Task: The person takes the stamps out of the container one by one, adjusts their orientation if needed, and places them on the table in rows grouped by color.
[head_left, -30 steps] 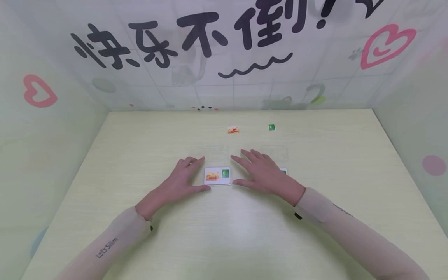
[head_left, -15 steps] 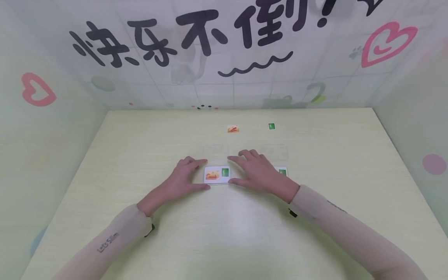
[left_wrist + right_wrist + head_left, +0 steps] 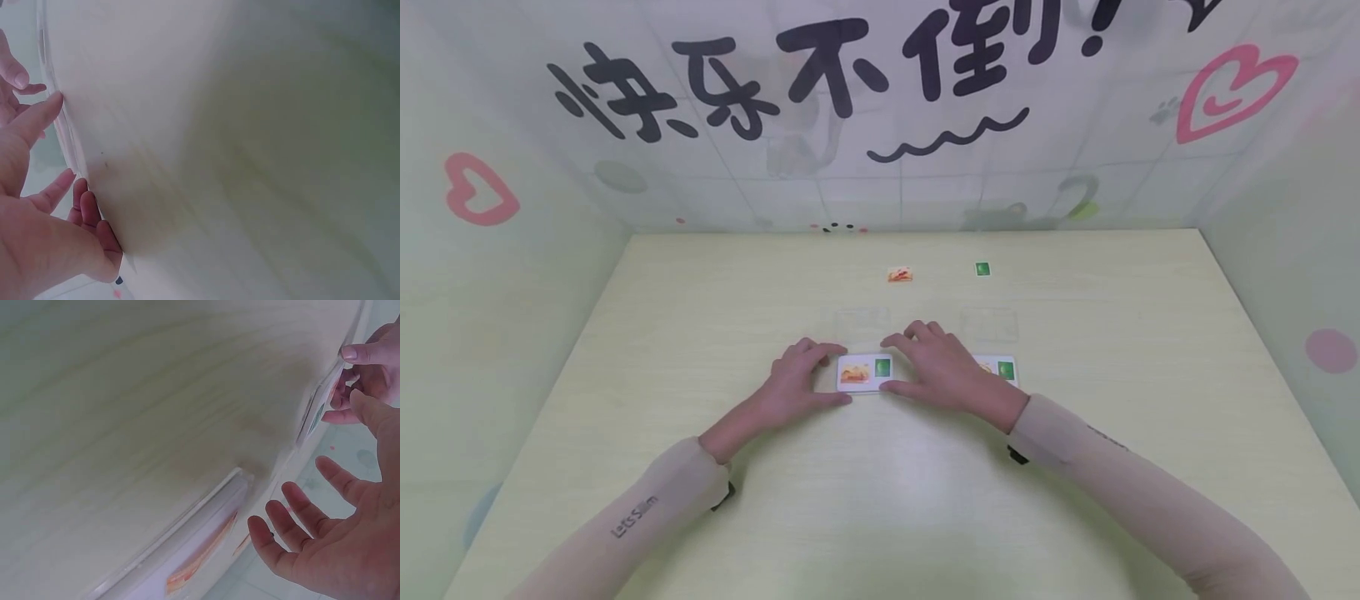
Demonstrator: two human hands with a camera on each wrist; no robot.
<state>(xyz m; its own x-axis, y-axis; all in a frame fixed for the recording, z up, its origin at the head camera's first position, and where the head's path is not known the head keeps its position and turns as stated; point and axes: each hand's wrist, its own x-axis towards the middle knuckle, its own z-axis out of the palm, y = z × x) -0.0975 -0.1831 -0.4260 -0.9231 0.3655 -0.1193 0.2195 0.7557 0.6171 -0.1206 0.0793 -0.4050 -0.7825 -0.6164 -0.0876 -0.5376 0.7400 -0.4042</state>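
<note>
A flat white rectangular case (image 3: 865, 375) with rounded corners, bearing an orange picture and a green square, lies between both hands in the head view. My left hand (image 3: 795, 379) holds its left end, index finger along the far edge and thumb at the near edge. From the right, my right hand (image 3: 946, 371) reaches over with spread fingers, thumb and index tip right at the case's right corners. The right wrist view shows that hand (image 3: 337, 531) with separated fingers, nothing between them. A second similar case (image 3: 1006, 371) lies partly hidden behind the right hand.
Two clear, thin rectangular pieces, a left one (image 3: 862, 323) and a right one (image 3: 988, 323), lie behind the cases. Farther back are an orange picture piece (image 3: 900, 275) and a green square piece (image 3: 982, 269). Printed walls (image 3: 880, 200) border the table (image 3: 700, 292).
My right hand has moved left to the case's right end, uncovering more of the second case. My left index finger has come in closer to the case's far edge.
</note>
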